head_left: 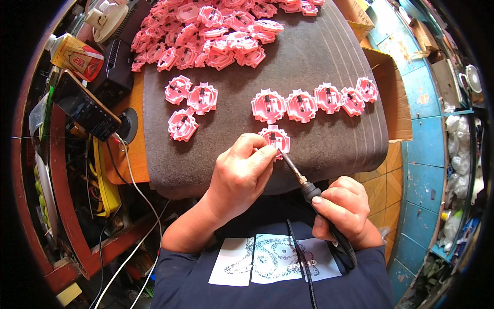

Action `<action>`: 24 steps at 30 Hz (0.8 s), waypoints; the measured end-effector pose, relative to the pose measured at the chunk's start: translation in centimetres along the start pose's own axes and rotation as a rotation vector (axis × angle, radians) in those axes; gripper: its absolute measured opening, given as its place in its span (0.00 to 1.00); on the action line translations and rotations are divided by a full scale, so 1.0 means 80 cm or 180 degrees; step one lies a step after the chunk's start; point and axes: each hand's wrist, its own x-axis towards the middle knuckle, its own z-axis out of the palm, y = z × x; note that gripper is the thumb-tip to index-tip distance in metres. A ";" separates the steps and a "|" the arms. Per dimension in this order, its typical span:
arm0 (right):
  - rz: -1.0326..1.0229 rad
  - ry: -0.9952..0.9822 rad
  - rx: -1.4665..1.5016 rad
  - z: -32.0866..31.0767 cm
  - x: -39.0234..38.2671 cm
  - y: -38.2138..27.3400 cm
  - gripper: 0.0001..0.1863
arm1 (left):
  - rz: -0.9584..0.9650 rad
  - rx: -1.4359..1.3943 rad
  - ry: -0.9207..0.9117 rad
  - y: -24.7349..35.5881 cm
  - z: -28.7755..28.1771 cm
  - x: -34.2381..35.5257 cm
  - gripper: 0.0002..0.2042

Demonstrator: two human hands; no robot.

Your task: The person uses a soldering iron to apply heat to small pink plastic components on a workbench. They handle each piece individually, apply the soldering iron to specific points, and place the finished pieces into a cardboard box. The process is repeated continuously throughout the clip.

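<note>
My right hand (343, 208) grips the black handle of a soldering iron (303, 180), whose metal tip slants up and left to a pink plastic part (278, 138). That part has a scalloped outline and a small black piece inside. Closed in a pinch at its lower left edge is my left hand (242, 167); whether the fingers also hold something thin, such as wire, is hidden. Just beyond lies a row of similar pink parts (268, 105), each with dark pieces in it. Three more pink parts (201, 98) sit in a group to the left.
A large heap of pink parts (206, 36) covers the table's far left. The dark mat (221, 159) has a rounded right edge. At left are a phone (87, 105) on a stand, a yellow-red container (77, 56) and white cables (135, 180). Cardboard boxes (391, 92) stand at right.
</note>
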 end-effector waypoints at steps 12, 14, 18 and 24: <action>0.0183 0.0113 0.0023 -0.011 -0.007 -0.001 0.19 | 0.0019 -0.0018 0.0004 -0.001 0.001 -0.001 0.13; 0.0242 0.0192 0.0032 -0.010 -0.009 0.001 0.19 | -0.0121 -0.0049 -0.0035 0.001 0.001 -0.003 0.12; 0.0379 0.0333 -0.0015 -0.001 0.001 0.008 0.22 | -0.0162 -0.0056 -0.0026 0.000 0.001 -0.004 0.12; 0.0421 0.0019 -0.0025 0.011 0.034 0.067 0.27 | -0.0032 0.0033 -0.0030 0.002 -0.001 -0.001 0.13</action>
